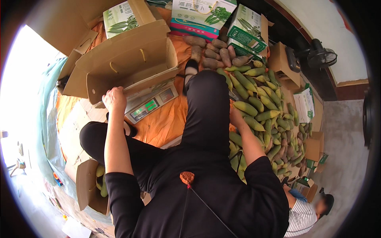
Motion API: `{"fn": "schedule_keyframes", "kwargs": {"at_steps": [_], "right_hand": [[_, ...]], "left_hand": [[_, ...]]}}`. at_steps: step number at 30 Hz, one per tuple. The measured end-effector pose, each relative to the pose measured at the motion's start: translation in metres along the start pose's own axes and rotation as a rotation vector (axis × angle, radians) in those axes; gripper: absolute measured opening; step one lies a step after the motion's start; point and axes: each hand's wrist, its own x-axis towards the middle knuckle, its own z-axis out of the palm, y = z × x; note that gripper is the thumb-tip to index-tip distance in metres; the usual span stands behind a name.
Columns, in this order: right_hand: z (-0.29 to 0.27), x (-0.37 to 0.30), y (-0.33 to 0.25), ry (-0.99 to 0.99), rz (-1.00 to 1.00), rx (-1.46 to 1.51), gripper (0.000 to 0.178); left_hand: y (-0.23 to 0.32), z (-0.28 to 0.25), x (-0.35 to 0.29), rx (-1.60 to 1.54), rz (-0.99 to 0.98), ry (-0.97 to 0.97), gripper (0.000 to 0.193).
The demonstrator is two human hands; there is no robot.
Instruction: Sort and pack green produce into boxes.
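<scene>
My left hand (114, 99) is closed over the near edge of an open cardboard box (131, 73) with yellow cord handles. The part of the box's inside that shows is bare cardboard. It rests on a digital scale (160, 99) with a lit green display. My right hand (237, 116) reaches down beside my right knee, at the edge of a big heap of green radishes (254, 109). The knee hides its fingers, so whether it holds a radish does not show.
Reddish-brown root vegetables (212, 53) lie beyond my knee. Printed cartons (248, 29) stand at the back. A smaller box (93, 186) with green radishes is at my left. A black fan (322, 57) stands on the right. Another person (305, 216) sits at the lower right.
</scene>
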Motion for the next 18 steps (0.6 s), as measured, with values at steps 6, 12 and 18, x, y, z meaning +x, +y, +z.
{"fn": "schedule_keyframes", "kwargs": {"at_steps": [6, 12, 18], "right_hand": [[0.051, 0.017, 0.010, -0.025, -0.197, -0.012, 0.025], [0.056, 0.032, 0.001, -0.122, 0.010, 0.142, 0.028], [0.062, 0.036, 0.046, -0.049, 0.035, 0.184, 0.027]], "left_hand": [[0.000, 0.002, 0.009, 0.011, 0.017, -0.020, 0.022], [-0.006, 0.008, 0.004, -0.031, 0.054, 0.006, 0.021], [-0.007, 0.022, 0.005, -0.106, 0.060, -0.075, 0.024]]}}
